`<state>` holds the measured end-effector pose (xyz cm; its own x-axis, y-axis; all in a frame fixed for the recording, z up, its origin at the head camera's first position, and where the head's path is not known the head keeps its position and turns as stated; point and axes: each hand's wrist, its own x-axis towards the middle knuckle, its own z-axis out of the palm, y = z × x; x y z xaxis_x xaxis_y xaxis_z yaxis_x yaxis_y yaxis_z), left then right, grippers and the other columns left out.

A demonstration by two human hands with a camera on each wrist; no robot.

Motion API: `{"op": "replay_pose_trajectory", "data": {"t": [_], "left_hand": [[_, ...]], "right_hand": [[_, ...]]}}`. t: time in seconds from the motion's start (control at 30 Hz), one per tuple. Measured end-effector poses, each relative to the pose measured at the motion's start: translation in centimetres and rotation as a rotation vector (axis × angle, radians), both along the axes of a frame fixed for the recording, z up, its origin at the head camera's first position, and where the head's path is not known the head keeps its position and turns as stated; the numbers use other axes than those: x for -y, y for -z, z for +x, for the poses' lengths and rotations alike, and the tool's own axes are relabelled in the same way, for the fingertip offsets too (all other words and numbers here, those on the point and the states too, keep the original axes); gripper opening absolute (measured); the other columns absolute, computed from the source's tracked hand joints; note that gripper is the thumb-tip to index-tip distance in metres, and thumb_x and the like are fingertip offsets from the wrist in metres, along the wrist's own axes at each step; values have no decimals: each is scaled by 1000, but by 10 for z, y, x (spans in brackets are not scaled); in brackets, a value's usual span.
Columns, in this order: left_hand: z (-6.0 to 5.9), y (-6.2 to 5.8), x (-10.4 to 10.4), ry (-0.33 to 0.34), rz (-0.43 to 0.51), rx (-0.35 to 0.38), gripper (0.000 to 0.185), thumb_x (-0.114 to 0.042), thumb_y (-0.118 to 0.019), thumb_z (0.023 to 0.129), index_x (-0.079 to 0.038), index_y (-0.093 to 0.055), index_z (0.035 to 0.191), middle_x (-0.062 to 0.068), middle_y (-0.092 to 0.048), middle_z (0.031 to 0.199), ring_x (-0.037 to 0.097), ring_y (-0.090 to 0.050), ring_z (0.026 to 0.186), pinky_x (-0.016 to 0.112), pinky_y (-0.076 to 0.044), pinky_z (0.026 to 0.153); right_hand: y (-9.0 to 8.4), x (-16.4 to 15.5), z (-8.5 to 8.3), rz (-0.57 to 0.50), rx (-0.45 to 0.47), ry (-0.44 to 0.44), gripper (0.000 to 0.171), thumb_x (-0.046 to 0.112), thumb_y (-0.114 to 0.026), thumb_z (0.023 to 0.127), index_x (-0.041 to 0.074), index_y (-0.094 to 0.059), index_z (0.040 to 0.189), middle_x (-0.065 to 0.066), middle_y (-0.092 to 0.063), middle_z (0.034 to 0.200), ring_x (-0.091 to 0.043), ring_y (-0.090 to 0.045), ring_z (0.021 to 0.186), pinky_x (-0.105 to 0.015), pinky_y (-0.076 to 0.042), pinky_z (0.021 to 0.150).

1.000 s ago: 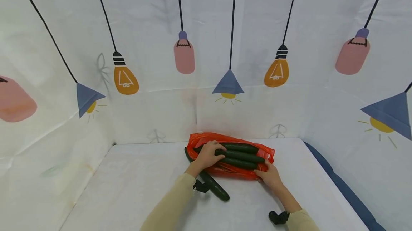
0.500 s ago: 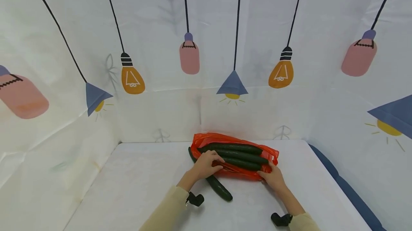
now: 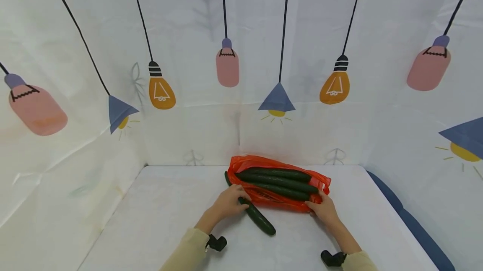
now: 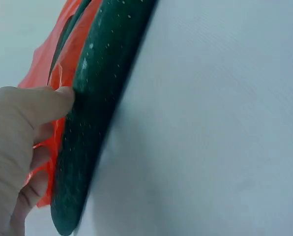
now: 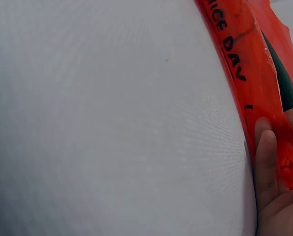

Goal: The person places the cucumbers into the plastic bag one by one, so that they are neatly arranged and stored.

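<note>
A red plastic bag [image 3: 260, 199] lies at the back of the white table, its opening facing up and three dark green cucumbers [image 3: 279, 183] side by side in it. One loose cucumber [image 3: 260, 220] lies aslant along the bag's left and front side. My left hand [image 3: 228, 201] holds this cucumber around its middle; in the left wrist view the thumb [image 4: 63, 101] touches its skin, and the other fingertips are partly hidden. At the bag's right end, my right hand [image 3: 326, 212] pinches the rim, fingers [image 5: 267, 152] outside it.
The white tabletop [image 3: 170, 212] spreads around the bag. White sheets [image 3: 196, 132] printed with lamps stand behind and at both sides. A blue edge [image 3: 407, 220] runs along the table's right side. Black wrist mounts [image 3: 216, 243] sit on both forearms.
My left hand has moved off the cucumbers in the bag, toward me and left, onto the loose cucumber. My right hand stays at the bag's right end. The head view has shifted slightly left.
</note>
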<state>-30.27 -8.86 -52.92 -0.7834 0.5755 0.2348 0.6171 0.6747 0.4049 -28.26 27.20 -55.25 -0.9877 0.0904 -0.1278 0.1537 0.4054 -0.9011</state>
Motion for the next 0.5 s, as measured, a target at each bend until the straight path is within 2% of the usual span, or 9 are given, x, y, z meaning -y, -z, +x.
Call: {"op": "replay_pose_trajectory", "data": {"t": [0.17, 0.33, 0.5], "left_hand": [[0, 3, 5, 1, -34, -2, 27, -25, -83, 78, -24, -74, 104, -10, -54, 101, 10, -50, 96, 29, -48, 83], [-6, 10, 10, -21, -49, -30, 37, -32, -87, 73, -27, -74, 108, -8, -52, 102, 11, -46, 96, 30, -44, 84], [-13, 14, 12, -32, -49, -34, 39, -41, -86, 72, -31, -73, 107, -6, -54, 110, 16, -45, 107, 40, -41, 92]], "right_hand": [[-1, -2, -1, -1, 1, 0, 76, 18, -69, 91, -3, -26, 150, -29, -41, 128, -21, -60, 64, -29, -53, 62], [1, -3, -3, -20, 6, -3, 79, 18, -70, 90, -3, -25, 151, -29, -40, 129, -20, -60, 64, -28, -53, 61], [2, -3, -3, -11, 4, -7, 79, 18, -69, 90, -5, -24, 150, -31, -40, 129, -21, -60, 62, -29, -53, 60]]}}
